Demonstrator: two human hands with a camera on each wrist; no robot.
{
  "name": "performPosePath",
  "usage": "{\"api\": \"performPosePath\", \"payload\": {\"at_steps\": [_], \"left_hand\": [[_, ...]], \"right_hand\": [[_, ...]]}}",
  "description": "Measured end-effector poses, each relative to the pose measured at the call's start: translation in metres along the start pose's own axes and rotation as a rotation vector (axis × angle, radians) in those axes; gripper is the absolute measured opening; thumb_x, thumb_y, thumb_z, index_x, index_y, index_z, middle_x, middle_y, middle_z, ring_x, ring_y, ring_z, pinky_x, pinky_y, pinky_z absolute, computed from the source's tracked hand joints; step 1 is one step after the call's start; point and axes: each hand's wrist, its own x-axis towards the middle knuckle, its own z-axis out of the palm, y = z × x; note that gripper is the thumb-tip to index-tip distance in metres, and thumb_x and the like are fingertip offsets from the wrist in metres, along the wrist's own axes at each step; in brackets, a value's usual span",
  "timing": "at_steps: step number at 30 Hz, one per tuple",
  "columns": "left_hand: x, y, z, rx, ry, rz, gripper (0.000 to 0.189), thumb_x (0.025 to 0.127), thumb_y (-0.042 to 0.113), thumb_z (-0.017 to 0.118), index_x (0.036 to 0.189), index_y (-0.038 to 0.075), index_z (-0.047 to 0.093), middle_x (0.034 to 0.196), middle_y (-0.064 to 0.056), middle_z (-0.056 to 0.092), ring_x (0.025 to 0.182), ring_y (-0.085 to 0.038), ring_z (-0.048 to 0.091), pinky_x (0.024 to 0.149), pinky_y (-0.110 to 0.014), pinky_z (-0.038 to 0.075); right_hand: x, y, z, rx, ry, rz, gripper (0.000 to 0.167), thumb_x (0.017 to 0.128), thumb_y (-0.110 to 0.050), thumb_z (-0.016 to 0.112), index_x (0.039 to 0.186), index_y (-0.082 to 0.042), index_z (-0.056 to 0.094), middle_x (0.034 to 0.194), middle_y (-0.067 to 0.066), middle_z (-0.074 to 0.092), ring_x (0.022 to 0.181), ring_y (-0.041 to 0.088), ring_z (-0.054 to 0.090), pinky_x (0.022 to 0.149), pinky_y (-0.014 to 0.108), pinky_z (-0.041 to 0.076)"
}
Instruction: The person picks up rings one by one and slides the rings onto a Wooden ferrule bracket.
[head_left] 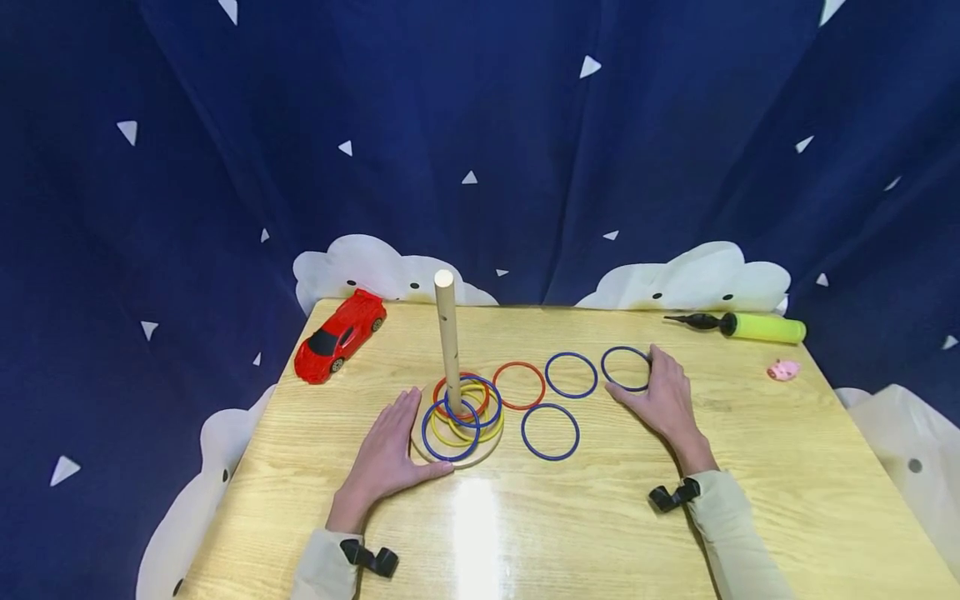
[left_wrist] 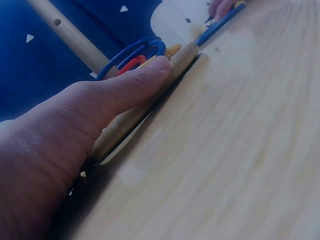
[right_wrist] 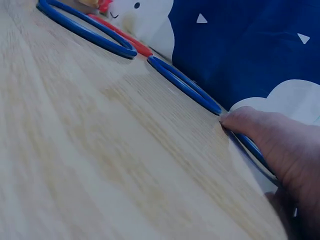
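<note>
My left hand (head_left: 386, 454) holds the round wooden base (head_left: 417, 433) of a ring toss stand, thumb along its near rim and fingers against its left side. In the left wrist view the thumb lies over the base's edge (left_wrist: 182, 62). An upright wooden post (head_left: 449, 350) rises from the base, with several red, yellow and blue rings (head_left: 451, 460) piled at its foot. Farther right, my right hand (head_left: 663, 400) grips a blue ring (head_left: 603, 367) lying on the table, thumb at its near side and fingers at its right. Part of that ring is hidden by the hand.
Between the hands lie a red ring (head_left: 519, 362) and two blue rings, one behind (head_left: 572, 397) and one nearer (head_left: 550, 459). A red toy car (head_left: 341, 337) stands back left. A yellow-green hand pump (head_left: 765, 327) and a small pink toy (head_left: 783, 370) lie back right.
</note>
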Motion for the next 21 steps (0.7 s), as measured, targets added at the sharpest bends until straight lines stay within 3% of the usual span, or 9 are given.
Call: {"api": "performPosePath", "payload": {"at_steps": [10,21], "left_hand": [[0.0016,0.0009,0.0006,-0.009,-0.025,-0.016,0.137,0.070,0.091,0.067,0.168,0.009,0.017,0.174,-0.005,0.021,0.162,-0.023,0.014,0.130,-0.049,0.018],[0.0005,-0.0010,0.0011,-0.011,-0.014,-0.010,0.136,0.071,0.091,0.066,0.168,0.008,0.019,0.173,-0.006,0.023,0.161,-0.024,0.015,0.130,-0.050,0.019]], "right_hand": [[0.0034,0.0016,0.0023,-0.061,0.005,0.029,0.098,0.080,-0.064,0.081,0.142,0.006,0.052,0.144,0.030,0.045,0.130,0.052,0.040,0.097,0.066,0.033],[0.0027,0.0021,0.0037,-0.029,0.051,0.021,0.093,0.070,-0.065,0.087,0.124,0.007,0.064,0.132,0.027,0.053,0.121,0.047,0.045,0.098,0.063,0.036]]}}
